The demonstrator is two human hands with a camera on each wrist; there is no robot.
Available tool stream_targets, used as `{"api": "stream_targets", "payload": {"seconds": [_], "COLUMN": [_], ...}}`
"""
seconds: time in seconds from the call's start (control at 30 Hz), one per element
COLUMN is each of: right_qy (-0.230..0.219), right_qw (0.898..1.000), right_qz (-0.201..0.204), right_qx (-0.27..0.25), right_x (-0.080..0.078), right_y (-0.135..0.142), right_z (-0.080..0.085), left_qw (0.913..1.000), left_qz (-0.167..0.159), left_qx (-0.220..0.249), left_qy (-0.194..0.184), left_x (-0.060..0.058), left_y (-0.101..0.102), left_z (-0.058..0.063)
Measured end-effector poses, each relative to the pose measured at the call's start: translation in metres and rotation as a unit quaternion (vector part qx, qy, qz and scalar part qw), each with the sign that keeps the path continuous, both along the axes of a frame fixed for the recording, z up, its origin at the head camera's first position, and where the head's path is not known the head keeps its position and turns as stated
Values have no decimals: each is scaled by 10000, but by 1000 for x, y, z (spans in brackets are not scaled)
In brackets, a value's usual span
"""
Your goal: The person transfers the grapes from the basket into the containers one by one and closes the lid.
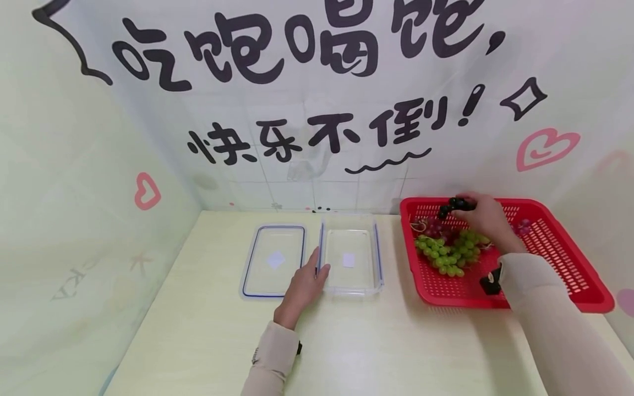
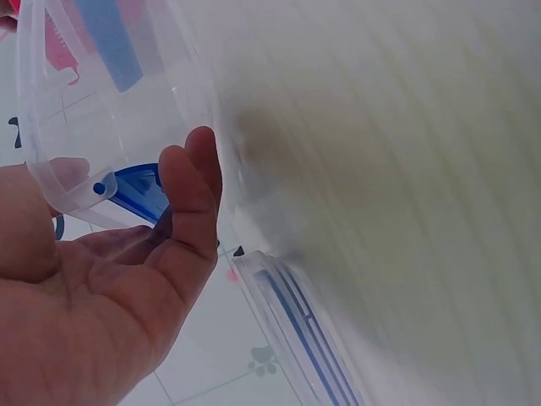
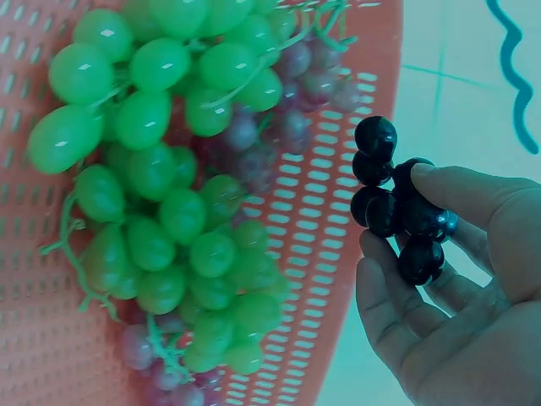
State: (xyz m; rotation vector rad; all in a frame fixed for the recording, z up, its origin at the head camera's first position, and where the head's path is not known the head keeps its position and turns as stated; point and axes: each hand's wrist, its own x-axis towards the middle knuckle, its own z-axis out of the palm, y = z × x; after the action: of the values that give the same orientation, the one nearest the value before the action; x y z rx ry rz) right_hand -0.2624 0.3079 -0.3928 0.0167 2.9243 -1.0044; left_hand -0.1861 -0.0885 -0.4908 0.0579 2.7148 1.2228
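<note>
My right hand [image 1: 487, 219] pinches a small bunch of black grapes [image 3: 404, 203] above the back rim of the red basket [image 1: 458, 301]. In the right wrist view the thumb lies on one side of the bunch and fingers support it from the other. Green grapes [image 1: 448, 256] lie in the basket, with purple grapes [image 3: 254, 152] beside and partly under them. On the table, my left hand [image 1: 303, 286] grips the left wall of a clear plastic container [image 1: 364, 250]. Its fingers curl by a blue latch [image 2: 139, 193] in the left wrist view.
A clear lid with a blue seal [image 1: 274, 242] lies flat left of the container. Behind the table [image 1: 208, 330] hangs a pale backdrop [image 1: 163, 126] with black writing and pink hearts. The perforated basket occupies the table's right side.
</note>
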Motion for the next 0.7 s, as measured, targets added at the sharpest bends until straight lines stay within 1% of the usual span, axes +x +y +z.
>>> {"api": "stream_targets", "payload": {"seconds": [0.23, 0.4, 0.53, 0.7], "right_qy": [268, 319, 280, 92], "right_qw": [9996, 9993, 9991, 9982], "right_qz": [53, 102, 91, 42], "right_qx": [-34, -155, -296, -591], "right_x": [-1, -3, -4, -7], "right_y": [-12, -21, -30, -42], "right_z": [11, 18, 23, 30], "left_qw": [10000, 10000, 10000, 10000], "left_qz": [-3, -5, -11, 41], "left_qx": [-24, 15, 8, -36], "left_qy": [-11, -12, 1, -44], "left_x": [-1, -2, -2, -1], "left_y": [0, 1, 2, 1], "left_z": [0, -1, 0, 1]}}
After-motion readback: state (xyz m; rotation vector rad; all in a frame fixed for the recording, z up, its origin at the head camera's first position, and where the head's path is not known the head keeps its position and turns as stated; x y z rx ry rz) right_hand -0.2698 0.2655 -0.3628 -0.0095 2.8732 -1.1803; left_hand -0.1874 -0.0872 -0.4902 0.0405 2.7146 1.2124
